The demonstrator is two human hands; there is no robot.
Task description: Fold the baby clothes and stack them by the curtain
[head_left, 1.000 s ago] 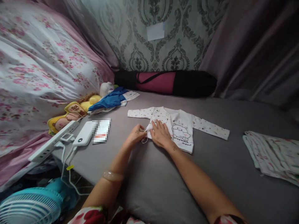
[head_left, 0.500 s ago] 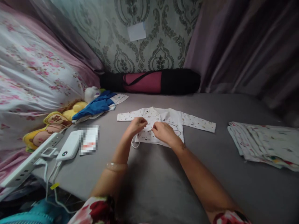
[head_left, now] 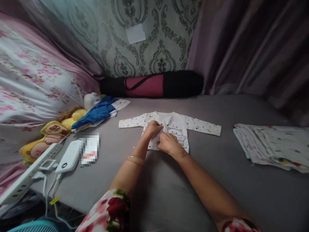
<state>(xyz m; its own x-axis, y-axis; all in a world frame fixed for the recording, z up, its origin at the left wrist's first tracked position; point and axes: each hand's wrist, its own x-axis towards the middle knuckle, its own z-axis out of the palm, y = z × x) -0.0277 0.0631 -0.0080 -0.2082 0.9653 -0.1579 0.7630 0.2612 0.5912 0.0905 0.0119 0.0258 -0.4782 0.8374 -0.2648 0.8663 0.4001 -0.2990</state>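
Observation:
A small white baby shirt [head_left: 178,124] with a cartoon print and long sleeves lies spread flat on the grey bed sheet [head_left: 169,183]. My left hand [head_left: 153,128] rests on the shirt's left front panel with its fingers curled onto the cloth. My right hand [head_left: 167,143] sits just below it at the shirt's lower hem, fingers bent and pinching the fabric. The two hands almost touch. What the fingertips grip beneath is hidden.
A stack of folded printed cloths [head_left: 272,146] lies at the right. At the left are a white power bank [head_left: 69,159], a power strip [head_left: 26,178], a blue garment [head_left: 96,111] and yellow plush toys [head_left: 48,135]. A black and pink roll [head_left: 152,85] lies against the wall.
My left hand has moved up and right onto the shirt's front, closer to my right hand. The loose tie cord seen near the hem is no longer visible. The view shifted slightly.

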